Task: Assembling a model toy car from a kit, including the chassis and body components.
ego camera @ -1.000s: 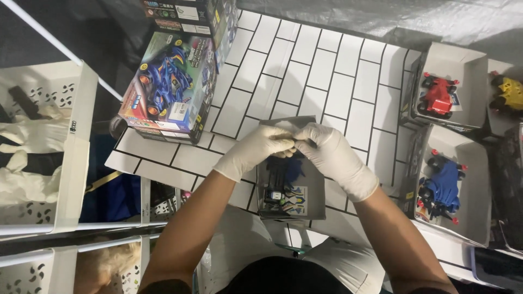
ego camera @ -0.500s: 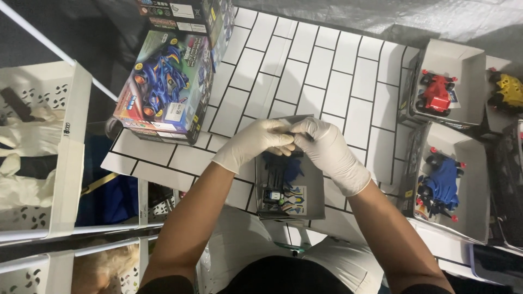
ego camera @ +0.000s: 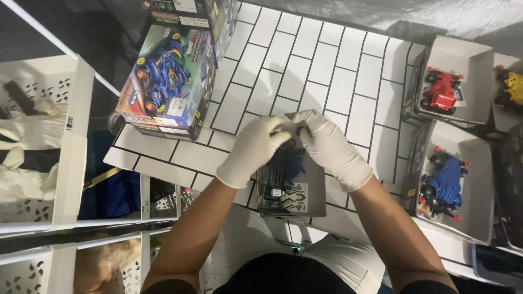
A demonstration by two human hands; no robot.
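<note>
Looking down from your head camera: both your gloved hands meet over a small open grey box (ego camera: 292, 191) that sits on the white tiled table (ego camera: 338, 81), just in front of your body. Your left hand (ego camera: 254, 148) comes in from 7 o'clock, your right hand (ego camera: 330, 147) from 5 o'clock; the fingertips converge at the box's far rim, at about 12 o'clock of the box.

Finger state: both sets of fingers are curled and pinched together on something small and dark at that rim, but the piece itself is too hidden by the gloves to name. Thumbs nearly touch.

Inside the box, directly below your fingers toward 6 o'clock, lies a blue toy car part (ego camera: 292, 166) and, nearer you, a sheet of printed stickers (ego camera: 294, 197). The box's long axis runs 12 to 6, away from you. Both hands are about equally near; the right covers slightly more of the rim.

Surroundings: a colourful boxed car kit (ego camera: 166, 81) at 10 o'clock, well apart. At 3 o'clock, open trays hold a red toy car (ego camera: 441, 91) and a blue toy car (ego camera: 444, 184); a yellow toy car (ego camera: 512, 87) shows at the right edge. White perforated baskets (ego camera: 65, 147) stand at 9 o'clock, beside the table.
</note>
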